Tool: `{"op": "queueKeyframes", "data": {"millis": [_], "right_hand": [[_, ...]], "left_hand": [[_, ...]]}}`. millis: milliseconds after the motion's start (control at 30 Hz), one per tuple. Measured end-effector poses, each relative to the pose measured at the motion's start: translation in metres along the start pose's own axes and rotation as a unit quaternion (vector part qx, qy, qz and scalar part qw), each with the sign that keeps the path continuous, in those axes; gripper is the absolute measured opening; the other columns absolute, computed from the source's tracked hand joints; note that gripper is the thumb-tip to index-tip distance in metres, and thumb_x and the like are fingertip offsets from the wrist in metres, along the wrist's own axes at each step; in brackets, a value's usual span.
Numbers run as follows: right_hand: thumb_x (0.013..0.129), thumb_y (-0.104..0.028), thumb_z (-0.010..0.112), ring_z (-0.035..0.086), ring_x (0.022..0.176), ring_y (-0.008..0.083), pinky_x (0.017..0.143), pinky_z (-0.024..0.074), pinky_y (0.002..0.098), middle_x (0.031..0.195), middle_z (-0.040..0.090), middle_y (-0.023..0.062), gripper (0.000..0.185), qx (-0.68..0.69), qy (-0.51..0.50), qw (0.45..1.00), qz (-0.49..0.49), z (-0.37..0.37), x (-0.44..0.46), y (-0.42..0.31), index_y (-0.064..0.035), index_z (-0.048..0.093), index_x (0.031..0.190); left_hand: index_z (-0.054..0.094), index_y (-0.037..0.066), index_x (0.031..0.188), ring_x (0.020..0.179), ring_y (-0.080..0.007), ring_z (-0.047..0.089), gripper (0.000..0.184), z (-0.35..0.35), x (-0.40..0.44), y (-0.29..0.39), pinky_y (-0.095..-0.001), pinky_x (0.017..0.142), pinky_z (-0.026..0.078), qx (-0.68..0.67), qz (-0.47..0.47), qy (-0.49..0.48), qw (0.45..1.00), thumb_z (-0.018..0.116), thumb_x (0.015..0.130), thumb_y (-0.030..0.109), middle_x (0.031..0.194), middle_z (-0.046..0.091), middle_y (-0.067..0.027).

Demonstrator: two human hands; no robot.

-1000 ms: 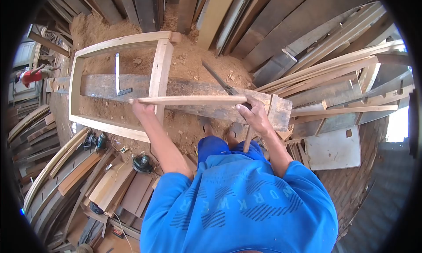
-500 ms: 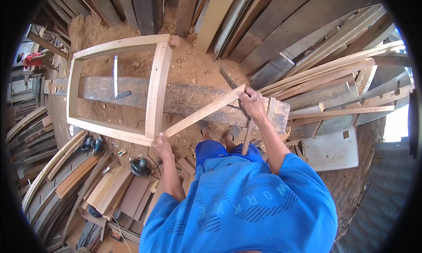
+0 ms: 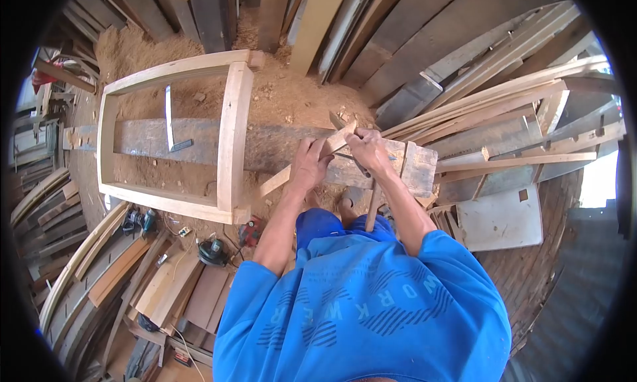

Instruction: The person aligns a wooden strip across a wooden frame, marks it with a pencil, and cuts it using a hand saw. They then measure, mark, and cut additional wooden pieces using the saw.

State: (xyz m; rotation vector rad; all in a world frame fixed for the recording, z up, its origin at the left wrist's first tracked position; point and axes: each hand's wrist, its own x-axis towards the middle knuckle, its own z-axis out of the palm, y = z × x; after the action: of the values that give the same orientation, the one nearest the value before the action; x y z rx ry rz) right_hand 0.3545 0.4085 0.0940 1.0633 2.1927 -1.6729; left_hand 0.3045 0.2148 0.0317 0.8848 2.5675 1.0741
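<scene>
Wood strip: likely light, stiff; best held by edges. Left hand, right hand: both clamped on it.

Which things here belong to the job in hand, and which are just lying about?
In the job:
wooden strip, held by left hand and right hand
weathered plank beneath
probably the pale frame and square

Apparently lying about:
green power tool
red tool
white panel
leaning boards
</scene>
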Motion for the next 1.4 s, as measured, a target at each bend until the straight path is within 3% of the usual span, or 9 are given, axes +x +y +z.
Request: {"op": "queueKeyframes", "data": {"millis": [200, 233, 300, 367, 467, 567, 900, 1267, 1400], "right_hand": [[0.098, -0.027, 0.063, 0.065, 0.067, 0.0215, 0.066, 0.0505, 0.0407, 0.071, 0.069, 0.013, 0.031, -0.021, 0.027, 0.999, -0.029, -0.009, 0.016, 0.022, -0.0012, 0.078, 0.104], [0.099, -0.025, 0.061, 0.072, 0.079, 0.0308, 0.077, 0.0544, 0.0432, 0.085, 0.075, 0.0199, 0.037, -0.035, 0.062, 0.994, -0.083, -0.013, 0.01, 0.024, -0.0016, 0.075, 0.124], [0.1, -0.021, 0.06, 0.074, 0.084, 0.0296, 0.085, 0.056, 0.0409, 0.101, 0.076, 0.021, 0.042, -0.085, 0.083, 0.981, -0.153, -0.027, 0.005, 0.037, -0.001, 0.068, 0.136], [0.098, -0.015, 0.059, 0.073, 0.102, 0.0429, 0.096, 0.0533, 0.0461, 0.109, 0.073, 0.0302, 0.055, -0.054, -0.001, 0.994, -0.1, -0.047, -0.022, 0.008, 0.0017, 0.054, 0.15], [0.097, -0.012, 0.06, 0.072, 0.105, 0.045, 0.096, 0.0542, 0.0469, 0.11, 0.074, 0.0297, 0.05, -0.165, 0.044, 0.957, -0.234, -0.05, -0.022, 0.038, 0.0015, 0.059, 0.144], [0.097, -0.015, 0.063, 0.071, 0.109, 0.0449, 0.096, 0.0552, 0.0458, 0.114, 0.073, 0.0294, 0.043, -0.166, 0.004, 0.978, -0.126, -0.048, -0.024, 0.04, 0.0023, 0.065, 0.137], [0.098, -0.02, 0.067, 0.071, 0.112, 0.0434, 0.098, 0.056, 0.0422, 0.121, 0.072, 0.028, 0.038, -0.122, -0.037, 0.983, -0.134, -0.048, -0.016, 0.07, 0.0022, 0.07, 0.129], [0.097, -0.016, 0.068, 0.074, 0.09, 0.0434, 0.081, 0.0577, 0.0455, 0.109, 0.074, 0.0274, 0.038, -0.132, -0.054, 0.979, -0.144, -0.061, -0.015, 0.079, 0.0033, 0.069, 0.129], [0.097, -0.014, 0.069, 0.074, 0.095, 0.0425, 0.083, 0.0586, 0.0448, 0.109, 0.075, 0.026, 0.037, -0.133, -0.057, 0.974, -0.172, -0.069, -0.021, 0.089, 0.0024, 0.068, 0.13]], "left_hand": [[0.065, 0.006, 0.132, 0.115, -0.0414, 0.06, 0.051, 0.017, 0.004, -0.036, -0.0495, 0.098, 0.051, 0.058, -0.104, -0.049, 0.992, 0.081, 0.083, 0.011, 0.12, 0.061, -0.0203], [0.065, 0.005, 0.132, 0.116, -0.0419, 0.06, 0.051, 0.022, 0.006, -0.048, -0.0494, 0.099, 0.051, 0.079, -0.119, -0.052, 0.988, 0.081, 0.084, 0.012, 0.122, 0.06, -0.0212], [0.066, 0.004, 0.13, 0.119, -0.0434, 0.058, 0.049, 0.029, 0.007, -0.071, -0.0501, 0.102, 0.051, 0.121, -0.141, -0.081, 0.979, 0.079, 0.086, 0.019, 0.127, 0.06, -0.0228], [0.066, 0.004, 0.128, 0.121, -0.0439, 0.057, 0.048, 0.041, 0.007, -0.087, -0.0518, 0.104, 0.049, 0.151, -0.146, -0.084, 0.974, 0.079, 0.086, 0.021, 0.128, 0.06, -0.0225], [0.068, 0.005, 0.126, 0.124, -0.0444, 0.055, 0.045, 0.058, 0.015, -0.099, -0.0545, 0.106, 0.046, 0.208, -0.166, -0.089, 0.96, 0.08, 0.086, 0.023, 0.129, 0.059, -0.0216], [0.068, 0.007, 0.127, 0.126, -0.0437, 0.054, 0.046, 0.066, 0.014, -0.096, -0.0553, 0.107, 0.045, 0.228, -0.171, -0.084, 0.955, 0.08, 0.086, 0.025, 0.129, 0.06, -0.0203], [0.06, 0.011, 0.14, 0.12, -0.0403, 0.054, 0.06, 0.068, -0.012, -0.107, -0.0542, 0.105, 0.044, 0.215, -0.117, -0.058, 0.968, 0.081, 0.086, 0.026, 0.122, 0.059, -0.0165], [0.062, 0.008, 0.13, 0.115, -0.0425, 0.053, 0.055, 0.092, 0.003, -0.112, -0.0544, 0.1, 0.043, 0.177, -0.065, -0.014, 0.982, 0.082, 0.08, 0.019, 0.12, 0.058, -0.0179], [0.064, 0.009, 0.128, 0.116, -0.0403, 0.053, 0.056, 0.093, 0.001, -0.099, -0.0534, 0.1, 0.044, 0.192, -0.055, -0.012, 0.98, 0.084, 0.075, 0.017, 0.12, 0.059, -0.0153]]}}
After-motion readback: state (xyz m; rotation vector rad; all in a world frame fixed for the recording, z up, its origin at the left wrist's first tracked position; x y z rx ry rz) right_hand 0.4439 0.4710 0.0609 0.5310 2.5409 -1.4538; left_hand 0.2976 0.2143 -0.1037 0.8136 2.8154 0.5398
